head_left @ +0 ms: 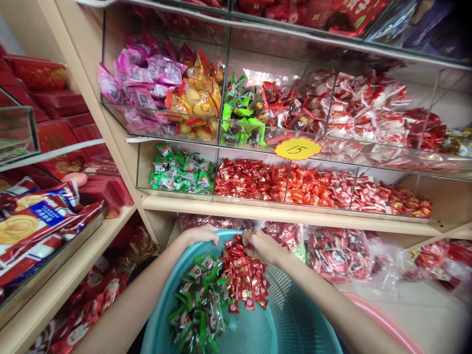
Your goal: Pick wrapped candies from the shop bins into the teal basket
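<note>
A teal plastic basket (291, 319) sits low in front of me with a heap of small red-wrapped candies (245, 278) and a heap of green-wrapped candies (199, 309) in it. My left hand (201, 235) rests at the basket's far rim, fingers curled beside the red heap. On the top of that heap my right hand (262, 246) has its fingers closed on some of the red candies.
Above the basket, a wooden shelf (295, 215) carries clear bins of green candies (180, 172), red candies (254, 179) and pink packets (143, 78). A yellow price tag (298, 148) reads 5. Biscuit packs (33, 226) lie at left. Bagged red sweets (339, 255) sit under the shelf. A pink rim (383, 319) shows at right.
</note>
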Tool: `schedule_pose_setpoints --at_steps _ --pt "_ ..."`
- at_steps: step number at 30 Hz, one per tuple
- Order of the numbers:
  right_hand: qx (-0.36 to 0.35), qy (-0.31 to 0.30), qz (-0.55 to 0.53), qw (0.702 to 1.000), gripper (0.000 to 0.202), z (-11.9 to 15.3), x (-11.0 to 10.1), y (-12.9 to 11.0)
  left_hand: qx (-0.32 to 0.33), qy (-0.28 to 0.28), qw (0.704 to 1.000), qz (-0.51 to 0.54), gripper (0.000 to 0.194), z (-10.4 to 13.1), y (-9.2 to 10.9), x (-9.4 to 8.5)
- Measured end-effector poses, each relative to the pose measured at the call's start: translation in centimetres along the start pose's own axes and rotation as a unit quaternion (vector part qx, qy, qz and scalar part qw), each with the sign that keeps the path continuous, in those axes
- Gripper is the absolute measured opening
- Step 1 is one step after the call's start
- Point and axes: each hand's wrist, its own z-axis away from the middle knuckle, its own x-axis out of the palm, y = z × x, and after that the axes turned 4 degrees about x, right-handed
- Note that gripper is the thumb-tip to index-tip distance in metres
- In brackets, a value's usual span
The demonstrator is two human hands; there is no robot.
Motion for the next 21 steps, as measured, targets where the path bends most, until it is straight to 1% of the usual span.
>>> schedule_pose_setpoints --at_steps 3,5,8,10,12,13,14,15,17,19,21 --pt "0.0 0.016 -0.01 1.0 0.015 0.3 -0.3 -0.1 0.001 0.002 1.0 -0.012 0.029 -0.1 -0.1 -0.1" --pt "-0.015 0.047 -0.019 0.999 0.018 0.5 -1.6 -0.2 -0.003 0.008 1.0 -0.016 0.03 -0.2 -0.2 -0.1" --pt "-0.043 0.134 -0.036 0.989 0.016 0.3 -5.1 -0.3 -0.001 0.007 1.0 -0.002 0.033 -0.3 -0.5 0.0" --pt "-0.043 0.194 -0.042 0.979 0.015 -0.4 -7.8 -0.1 0.004 0.004 1.0 0.011 0.035 -0.4 -0.6 0.0" --pt "-0.012 0.234 -0.025 0.972 0.013 -1.5 -10.1 0.5 0.006 0.006 1.0 0.015 0.034 -0.4 -0.7 0.0" --pt "0.016 0.239 -0.005 0.971 0.012 -2.2 -11.0 0.9 0.008 0.006 1.0 0.015 0.034 -0.4 -0.6 0.0" --pt "0.049 0.228 0.023 0.972 0.012 -2.9 -11.7 1.4 0.008 0.007 1.0 0.015 0.033 -0.3 -0.5 0.0" --pt "0.083 0.204 0.051 0.974 0.014 -3.7 -12.1 1.9 0.006 0.009 1.0 0.014 0.032 -0.2 -0.4 0.0" --pt "0.131 0.138 0.092 0.977 0.017 -5.2 -12.6 2.6 -0.001 0.017 1.0 0.013 0.031 0.0 -0.2 0.0" --pt "0.145 0.081 0.108 0.98 0.018 -6.5 -12.5 3.1 -0.006 0.023 1.0 0.012 0.031 0.1 0.0 0.0" --pt "0.138 0.048 0.109 0.983 0.016 -7.5 -12.5 3.3 -0.003 0.02 1.0 0.018 0.032 0.2 0.0 0.0"
